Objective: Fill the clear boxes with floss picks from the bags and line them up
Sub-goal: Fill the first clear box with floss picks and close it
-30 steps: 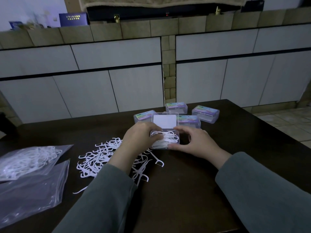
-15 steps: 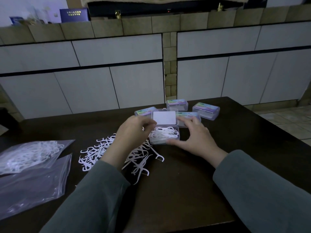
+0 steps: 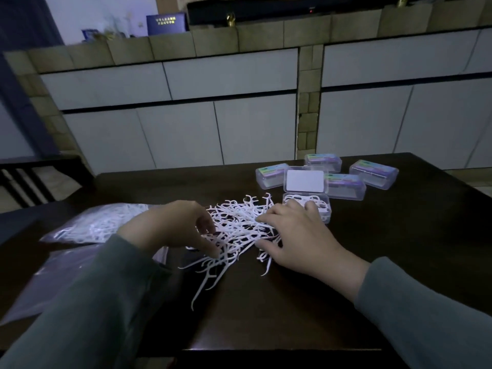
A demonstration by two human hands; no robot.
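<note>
Right hand [image 3: 298, 235] hides open box's [image 3: 323, 206] near corner; lower bag [image 3: 66, 283] blurred — contents unclear.

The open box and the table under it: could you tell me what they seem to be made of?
Open box: clear hard plastic, it seems; the white picks show through its glossy walls. Table: dark brown and smooth with a dull sheen, probably finished wood or a laminate.

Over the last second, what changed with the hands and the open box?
Both hands left the open box and moved left to the loose pile of floss picks. The left hand reaches into the pile with curled fingers; the right hand rests spread on its right edge. The open box, with picks inside, the four closed boxes and the bags stayed put.
</note>
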